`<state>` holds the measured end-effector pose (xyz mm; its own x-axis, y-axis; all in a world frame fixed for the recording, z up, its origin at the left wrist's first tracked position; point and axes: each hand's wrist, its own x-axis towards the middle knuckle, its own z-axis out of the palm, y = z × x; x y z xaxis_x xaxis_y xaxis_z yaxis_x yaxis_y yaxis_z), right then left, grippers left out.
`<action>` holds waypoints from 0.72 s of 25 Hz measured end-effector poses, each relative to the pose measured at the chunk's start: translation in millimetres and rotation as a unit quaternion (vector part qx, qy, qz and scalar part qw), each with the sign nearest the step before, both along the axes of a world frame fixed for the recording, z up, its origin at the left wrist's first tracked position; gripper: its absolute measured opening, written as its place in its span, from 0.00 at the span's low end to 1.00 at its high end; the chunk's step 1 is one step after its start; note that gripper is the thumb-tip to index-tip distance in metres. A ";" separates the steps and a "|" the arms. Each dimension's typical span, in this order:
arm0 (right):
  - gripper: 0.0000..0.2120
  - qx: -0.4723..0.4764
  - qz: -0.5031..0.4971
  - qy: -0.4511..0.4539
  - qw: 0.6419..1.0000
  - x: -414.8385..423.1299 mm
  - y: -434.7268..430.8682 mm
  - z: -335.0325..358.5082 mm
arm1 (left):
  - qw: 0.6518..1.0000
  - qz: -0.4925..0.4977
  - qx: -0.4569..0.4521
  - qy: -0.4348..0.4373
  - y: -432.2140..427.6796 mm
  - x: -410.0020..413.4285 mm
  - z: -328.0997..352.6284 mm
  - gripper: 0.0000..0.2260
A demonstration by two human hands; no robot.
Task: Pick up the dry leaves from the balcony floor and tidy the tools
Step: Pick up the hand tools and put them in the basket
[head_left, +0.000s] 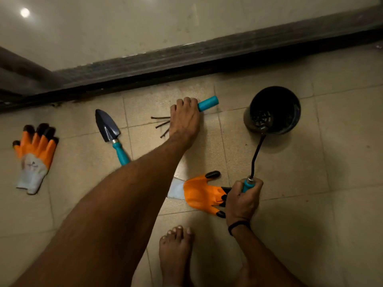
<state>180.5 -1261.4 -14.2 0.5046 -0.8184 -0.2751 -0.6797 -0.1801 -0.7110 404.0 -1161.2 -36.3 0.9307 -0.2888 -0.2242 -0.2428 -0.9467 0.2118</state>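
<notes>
At the far left of the frame an orange glove (34, 156) with black fingertips and a pale cuff lies flat on the tiled floor (342, 162), fingers pointing up the frame. Right of it lies a trowel (107, 126), dark blade toward the top. Its teal handle runs down and to the right until the left forearm covers its end.

The left hand (184, 119) sits in the upper middle, fingers curled over a hand rake (208, 103) that lies on the floor. The rake's teal handle end sticks out to the right of the knuckles, and its thin dark prongs (162, 124) fan out to the left of the palm.

Below that, in the lower middle, a second orange glove (201, 193) lies with its cuff partly under the left forearm and its black fingertips toward the right. A bare foot (176, 249) stands on the tiles beneath it.

The right hand (242, 198), with a black band (238, 225) on the wrist, grips the teal handle of a tool with a bent black shaft (256, 156). It overlaps the second glove's fingertips in the frame; whether they touch cannot be told. The shaft rises to the near rim of a black bucket (294, 112) at the right, and the tool's head is lost in the dark inside. A dark door track (186, 56) crosses the frame above everything.
</notes>
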 end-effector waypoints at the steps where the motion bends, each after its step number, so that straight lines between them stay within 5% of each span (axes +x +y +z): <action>1: 0.22 -0.008 0.016 0.000 1.000 3.4 -1.4 4.2 | 0.997 0.048 -0.060 0.007 3.9 -7.3 8.5 0.15; 4: 0.19 -0.014 0.056 0.011 0.998 11.2 0.5 16.0 | 0.952 0.227 -0.203 0.001 31.4 -38.5 37.0 0.14; 10: 0.11 0.009 0.118 0.052 0.992 30.9 36.7 29.8 | 0.823 0.548 -0.143 0.050 129.2 -87.1 58.6 0.21; 14: 0.12 0.002 0.174 0.028 0.984 42.5 63.9 25.6 | 0.789 0.581 -0.138 0.143 172.7 -88.3 41.5 0.32; 18: 0.15 0.006 0.198 0.042 0.979 41.6 80.0 16.2 | 0.787 0.570 -0.153 0.180 186.7 -81.6 21.1 0.30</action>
